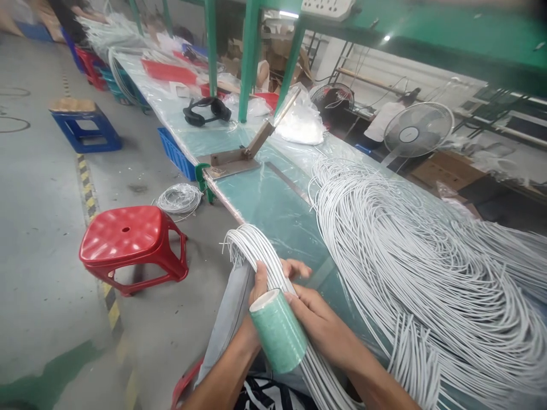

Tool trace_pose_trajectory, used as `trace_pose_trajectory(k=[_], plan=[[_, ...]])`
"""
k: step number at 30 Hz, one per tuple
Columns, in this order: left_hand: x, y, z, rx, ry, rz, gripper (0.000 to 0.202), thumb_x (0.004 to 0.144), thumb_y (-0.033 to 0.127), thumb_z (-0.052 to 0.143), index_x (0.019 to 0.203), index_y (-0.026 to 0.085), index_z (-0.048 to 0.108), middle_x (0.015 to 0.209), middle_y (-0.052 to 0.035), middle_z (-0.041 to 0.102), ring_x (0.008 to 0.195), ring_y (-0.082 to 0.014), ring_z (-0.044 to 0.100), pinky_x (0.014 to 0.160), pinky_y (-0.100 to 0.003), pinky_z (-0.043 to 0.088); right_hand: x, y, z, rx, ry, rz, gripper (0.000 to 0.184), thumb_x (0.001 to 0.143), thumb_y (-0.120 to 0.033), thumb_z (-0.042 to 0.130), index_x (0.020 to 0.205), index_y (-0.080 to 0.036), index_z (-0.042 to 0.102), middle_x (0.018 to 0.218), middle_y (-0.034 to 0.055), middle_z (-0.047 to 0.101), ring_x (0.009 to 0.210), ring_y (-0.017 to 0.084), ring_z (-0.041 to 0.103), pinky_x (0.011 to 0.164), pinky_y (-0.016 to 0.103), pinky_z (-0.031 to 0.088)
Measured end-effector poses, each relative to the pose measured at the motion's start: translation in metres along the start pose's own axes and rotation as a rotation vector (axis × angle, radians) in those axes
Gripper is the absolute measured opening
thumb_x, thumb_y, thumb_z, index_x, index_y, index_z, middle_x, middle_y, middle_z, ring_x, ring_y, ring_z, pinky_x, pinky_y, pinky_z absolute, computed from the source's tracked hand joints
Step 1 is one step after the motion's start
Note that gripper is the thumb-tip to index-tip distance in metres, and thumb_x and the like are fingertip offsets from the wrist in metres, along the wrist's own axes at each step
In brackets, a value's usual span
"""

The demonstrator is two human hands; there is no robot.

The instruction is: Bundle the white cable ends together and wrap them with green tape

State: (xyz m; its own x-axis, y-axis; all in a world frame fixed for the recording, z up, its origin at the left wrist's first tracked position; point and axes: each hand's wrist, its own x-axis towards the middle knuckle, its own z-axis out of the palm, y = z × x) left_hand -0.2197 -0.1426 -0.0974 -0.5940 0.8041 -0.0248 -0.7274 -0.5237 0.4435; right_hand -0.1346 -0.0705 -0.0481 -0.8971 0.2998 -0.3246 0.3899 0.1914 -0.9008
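Observation:
A thick bundle of light grey cables (260,250) lies across my lap, its near end running down to the bottom edge and its far end bending over at the table's edge. My left hand (258,283) wraps round the bundle, thumb on top, with fingers showing on the far side. From the right, my right hand (314,310) closes on the same bundle, thumb and fingers against the cables. A wide green roll (280,336), apparently tape, sits over the bundle between my forearms. Whether any of its strip is on the cables I cannot tell.
A large heap of grey cables (410,256) covers the table's right side. Further along stand a hinged cutter (239,156), a black headset (207,111) and a white plastic bag (301,122). A red stool (128,239), blue stool (85,125) and cable coil (179,199) are on the floor.

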Motion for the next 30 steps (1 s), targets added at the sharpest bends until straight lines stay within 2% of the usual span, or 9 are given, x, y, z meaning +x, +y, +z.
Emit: trace_pose_trajectory(k=[2,6,9,13,17,20,22,25,30], plan=[[0.004,0.000,0.001,-0.007,-0.002,0.038,0.049,0.095,0.056,0.035,0.074,0.017,0.058,0.099,-0.0094,0.056,0.103,-0.0237,0.055,0.106,-0.037,0.038,0.001,0.004,0.002,0.076,-0.024,-0.035,0.047,0.095,-0.060,0.040,0.083,-0.017,0.056,0.080,0.0023,0.053,0.079,0.016,0.051,0.072,0.026,0.044],[0.004,0.005,0.002,0.019,-0.041,-0.011,0.052,0.096,0.055,0.032,0.075,0.016,0.060,0.100,-0.0097,0.059,0.098,-0.0243,0.058,0.102,-0.039,0.041,0.000,0.005,0.007,0.139,0.012,-0.043,0.052,0.093,-0.065,0.039,0.083,-0.018,0.058,0.076,0.0027,0.052,0.071,0.016,0.049,0.065,0.025,0.044],[-0.008,0.017,0.001,0.093,-0.084,-0.124,0.064,0.092,0.066,0.030,0.100,0.014,0.067,0.117,-0.0151,0.061,0.109,-0.0305,0.057,0.101,-0.046,0.042,-0.002,0.004,0.008,0.146,0.027,-0.082,0.050,0.094,-0.061,0.039,0.084,-0.017,0.059,0.080,0.0034,0.054,0.074,0.016,0.049,0.068,0.025,0.044],[-0.042,0.035,0.006,0.268,0.173,-0.140,0.078,0.078,0.076,0.046,0.125,0.016,0.059,0.125,-0.0158,0.060,0.117,-0.0349,0.054,0.100,-0.045,0.043,-0.002,0.001,0.009,0.191,-0.030,-0.132,0.040,0.099,-0.050,0.040,0.094,-0.016,0.061,0.088,0.0025,0.057,0.080,0.015,0.051,0.075,0.025,0.043],[-0.069,0.045,0.020,0.669,0.234,-0.070,0.062,0.066,0.055,0.076,0.116,0.021,0.061,0.107,-0.0110,0.064,0.097,-0.0316,0.061,0.080,-0.036,0.048,0.001,-0.001,0.010,0.162,-0.048,-0.154,0.036,0.101,-0.045,0.039,0.100,-0.016,0.060,0.090,0.0020,0.059,0.082,0.014,0.052,0.079,0.025,0.043],[-0.075,0.048,0.025,0.863,0.268,-0.027,0.042,0.074,0.050,0.070,0.102,0.019,0.063,0.096,-0.0094,0.062,0.091,-0.0286,0.060,0.080,-0.035,0.047,0.003,0.001,0.010,0.148,-0.038,-0.163,0.035,0.100,-0.044,0.042,0.088,-0.015,0.057,0.085,0.0017,0.058,0.078,0.013,0.053,0.074,0.024,0.045],[-0.075,0.048,0.024,0.952,0.324,-0.033,0.035,0.079,0.049,0.066,0.098,0.020,0.061,0.090,-0.0076,0.061,0.085,-0.0262,0.060,0.077,-0.034,0.047,0.003,0.005,0.010,0.237,-0.062,-0.106,0.035,0.099,-0.046,0.042,0.085,-0.016,0.052,0.073,-0.0005,0.056,0.063,0.010,0.053,0.059,0.022,0.045],[-0.079,0.048,0.016,0.938,0.415,-0.042,0.033,0.078,0.048,0.068,0.093,0.020,0.059,0.079,-0.0044,0.058,0.073,-0.0218,0.056,0.067,-0.030,0.045,0.002,0.010,0.008,0.390,-0.112,-0.041,0.036,0.099,-0.049,0.041,0.083,-0.017,0.047,0.056,-0.0039,0.052,0.043,0.009,0.048,0.043,0.019,0.038],[-0.087,0.048,0.005,0.846,0.431,-0.032,0.032,0.077,0.047,0.069,0.090,0.020,0.056,0.074,-0.0012,0.053,0.067,-0.0174,0.051,0.063,-0.027,0.044,-0.001,0.012,0.009,0.477,-0.146,-0.094,0.035,0.099,-0.046,0.044,0.081,-0.016,0.048,0.053,-0.0032,0.053,0.041,0.008,0.050,0.041,0.017,0.039]])
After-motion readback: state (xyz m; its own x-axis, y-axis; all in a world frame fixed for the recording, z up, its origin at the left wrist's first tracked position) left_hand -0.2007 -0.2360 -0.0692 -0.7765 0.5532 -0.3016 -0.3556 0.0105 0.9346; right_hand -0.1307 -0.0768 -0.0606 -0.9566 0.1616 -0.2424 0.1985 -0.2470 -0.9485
